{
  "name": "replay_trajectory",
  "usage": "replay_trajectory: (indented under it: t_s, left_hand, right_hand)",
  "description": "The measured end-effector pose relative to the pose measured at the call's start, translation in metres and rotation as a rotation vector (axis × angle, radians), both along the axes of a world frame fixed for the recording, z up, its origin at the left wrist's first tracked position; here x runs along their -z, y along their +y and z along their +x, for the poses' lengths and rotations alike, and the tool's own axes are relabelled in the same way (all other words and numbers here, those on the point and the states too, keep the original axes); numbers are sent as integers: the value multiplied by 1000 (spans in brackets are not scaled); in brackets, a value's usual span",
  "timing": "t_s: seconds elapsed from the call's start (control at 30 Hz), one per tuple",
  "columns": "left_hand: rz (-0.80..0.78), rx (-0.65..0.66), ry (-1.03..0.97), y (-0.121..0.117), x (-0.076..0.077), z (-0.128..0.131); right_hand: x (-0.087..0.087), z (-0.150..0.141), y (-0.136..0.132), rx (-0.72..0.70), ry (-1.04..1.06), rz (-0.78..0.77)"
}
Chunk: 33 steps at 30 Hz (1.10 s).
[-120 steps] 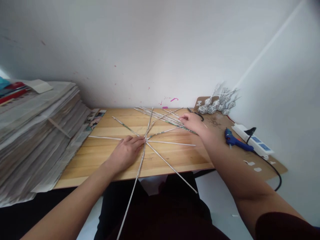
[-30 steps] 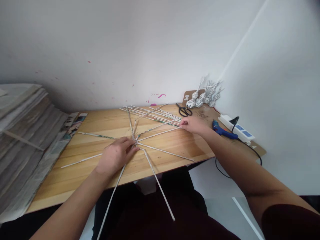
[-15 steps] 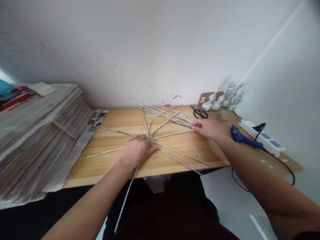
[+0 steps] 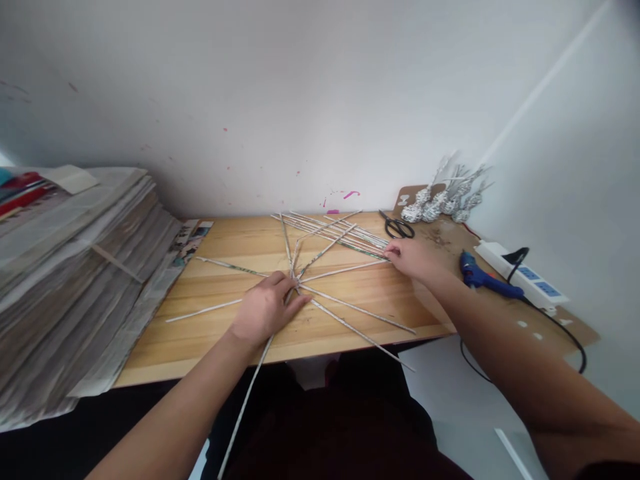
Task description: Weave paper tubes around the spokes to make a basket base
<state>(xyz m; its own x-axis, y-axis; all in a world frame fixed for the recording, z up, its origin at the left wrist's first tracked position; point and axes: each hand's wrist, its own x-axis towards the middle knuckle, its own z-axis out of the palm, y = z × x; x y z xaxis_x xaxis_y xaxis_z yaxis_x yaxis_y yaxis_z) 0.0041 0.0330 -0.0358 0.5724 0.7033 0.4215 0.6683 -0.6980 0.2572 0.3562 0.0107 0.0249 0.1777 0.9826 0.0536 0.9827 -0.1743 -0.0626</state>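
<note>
Thin rolled-paper sticks [image 4: 360, 319] fan out like spokes from a joined centre [image 4: 296, 283] on the wooden table. My left hand [image 4: 265, 305] lies over the left side of that centre, fingers curled on the sticks and thumb out to the right; part of the join is hidden under it. One spoke reaches past the front edge toward my lap. At the right, my right hand [image 4: 403, 253] pinches near the right ends of a loose bundle of paper sticks [image 4: 333, 232]. Exactly how many sticks its fingertips grip I cannot tell.
Black-handled scissors [image 4: 399, 227] lie beyond my right hand. Woven paper ornaments [image 4: 433, 207] stand at the back right. A blue glue gun [image 4: 487, 280] lies beside a white power strip [image 4: 525, 273] with a cable. A tall newspaper stack [image 4: 90, 287] fills the left end.
My left hand has shifted slightly left and toward me, uncovering more of the join. The right hand stays at the bundle's end. The view has moved a little.
</note>
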Motion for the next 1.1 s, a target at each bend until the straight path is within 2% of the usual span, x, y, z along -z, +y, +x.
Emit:
replay_trajectory:
  t_s: [0.2, 0.33, 0.53, 0.73, 0.9, 1.1]
  left_hand:
    - [-11, -7, -31, 1, 2, -1]
    - [12, 8, -40, 1, 4, -3]
    - [34, 20, -36, 3, 8, -7]
    - [53, 30, -35, 5, 10, -9]
    - [53, 49, -46, 6, 9, -9]
    - [0, 46, -42, 0, 2, -8]
  right_hand:
    - [0, 1, 12, 56, 21, -70]
    - [-10, 7, 9, 58, -22, -52]
    - [-38, 22, -25, 49, 22, -140]
    - [-37, 45, -52, -29, 121, -362]
    - [-39, 50, -46, -85, 185, -416]
    - [-63, 41, -25, -99, 299, -405]
